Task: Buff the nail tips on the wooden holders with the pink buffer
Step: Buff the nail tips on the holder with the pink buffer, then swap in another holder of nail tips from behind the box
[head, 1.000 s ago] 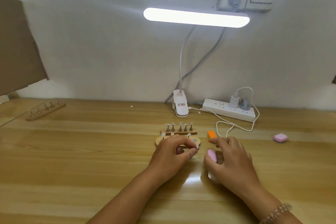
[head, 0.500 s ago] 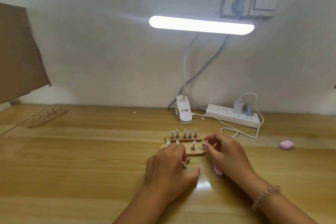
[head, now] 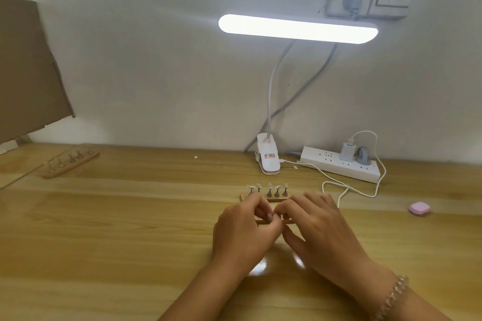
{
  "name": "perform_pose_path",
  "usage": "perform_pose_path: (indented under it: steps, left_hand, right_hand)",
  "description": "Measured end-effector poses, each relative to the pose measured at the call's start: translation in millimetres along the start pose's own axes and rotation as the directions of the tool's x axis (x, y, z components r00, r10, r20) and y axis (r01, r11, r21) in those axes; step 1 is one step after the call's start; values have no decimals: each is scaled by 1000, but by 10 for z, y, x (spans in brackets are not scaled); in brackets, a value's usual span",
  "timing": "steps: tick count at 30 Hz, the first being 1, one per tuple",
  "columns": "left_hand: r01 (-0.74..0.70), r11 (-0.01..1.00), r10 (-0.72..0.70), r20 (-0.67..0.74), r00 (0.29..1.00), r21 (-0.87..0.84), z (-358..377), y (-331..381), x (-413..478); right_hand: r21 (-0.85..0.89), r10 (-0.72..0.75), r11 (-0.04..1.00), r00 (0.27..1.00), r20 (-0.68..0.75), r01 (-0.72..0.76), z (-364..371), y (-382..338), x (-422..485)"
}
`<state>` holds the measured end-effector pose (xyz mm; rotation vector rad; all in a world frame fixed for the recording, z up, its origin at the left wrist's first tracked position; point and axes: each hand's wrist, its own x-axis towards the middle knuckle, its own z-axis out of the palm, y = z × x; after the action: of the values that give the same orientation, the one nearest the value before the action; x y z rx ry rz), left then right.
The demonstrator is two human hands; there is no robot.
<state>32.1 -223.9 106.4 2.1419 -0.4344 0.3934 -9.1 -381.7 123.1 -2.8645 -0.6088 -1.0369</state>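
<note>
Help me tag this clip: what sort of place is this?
Probably a home nail-craft desk: a wooden table, a lit clip-on lamp plugged in beside a power strip, and a wooden holder of nail tips.

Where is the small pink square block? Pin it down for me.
Head view: the pink square block lies on the wooden table at the far right, alone, well right of the right hand and nearer the camera than the white power strip.

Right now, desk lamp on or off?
On. The clip lamp bar glows bright white, with glare reflecting off the wooden table.
</note>
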Motion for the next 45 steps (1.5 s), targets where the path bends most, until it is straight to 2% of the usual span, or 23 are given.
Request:
perform_pose_path:
  steps: [3, 6, 8, 11, 13, 17, 22, 26, 31, 33, 35, 38, 40, 41, 43, 45]
  left_hand:
    - [17, 991, -14, 21, 1000, -130, -8, -51, 46]
    - [-24, 990, 28, 26, 999, -142, -40, -63, 56]
    - [-59, 996, 58, -20, 998, -69, -59, -53, 71]
    - [-27, 1000, 28, -182, 983, 5, -138, -123, 145]
    - [34, 999, -27, -170, 985, 41, -189, -257, 197]
    - [130, 970, -137, 18, 990, 206, -160, -463, 232]
    - [88, 976, -114, 126, 985, 200, -129, -496, 246]
    - [77, 979, -103, 134, 986, 188, -144, -490, 241]
    - [99, 983, -115, 105, 988, 153, -169, -483, 242]
    - [137, 988, -140, 40, 989, 73, -189, -486, 230]
    - [179, 984, -180, -49, 982, -26, -211, -497, 231]
    - [212, 974, -220, -127, 967, -80, -280, -487, 232]
    - [155, 987, -160, -157, 975, -38, -286, -374, 213]
    - [100, 995, -101, -137, 985, -16, -255, -275, 177]
    - [-64, 998, 64, -43, 997, 8, -144, -2, 52]
    - [-237, 971, 234, 77, 969, 28, 106, 322, -80]
  right_hand:
    - [-24, -2, 1000, 1000, -25, 1, 2, -4, 67]
    - [-19, 46, 999, 999, -25, -47, 46, -25, 119]
    - [33, 172, 985, 985, -21, -171, 107, -29, 176]
    - [187, 418, 890, 908, 34, -417, 232, -3, 257]
    - [176, 464, 862, 880, 101, -475, 318, 6, 258]
    - [103, 470, 868, 870, 148, -487, 400, 26, 233]
    - [81, 439, 878, 861, 257, -471, 347, 155, 289]
    - [0, 355, 915, 807, 471, -403, 233, 288, 324]
    - [-69, 242, 968, 821, 517, -242, 112, 266, 478]
    - [-103, 195, 981, 860, 472, -166, 26, 258, 522]
    - [-121, 167, 983, 932, 320, -134, -138, 337, 517]
    - [-99, 255, 964, 965, 64, -248, -488, 713, 383]
    - [-105, 421, 898, 904, -72, -427, -767, 1184, 129]
    - [-113, 537, 830, 837, -102, -546, -901, 1458, -55]
    - [-129, 768, 621, 633, -91, -773, -1114, 1965, -497]
    - [-184, 912, 392, 407, -51, -901, -1239, 2339, -962]
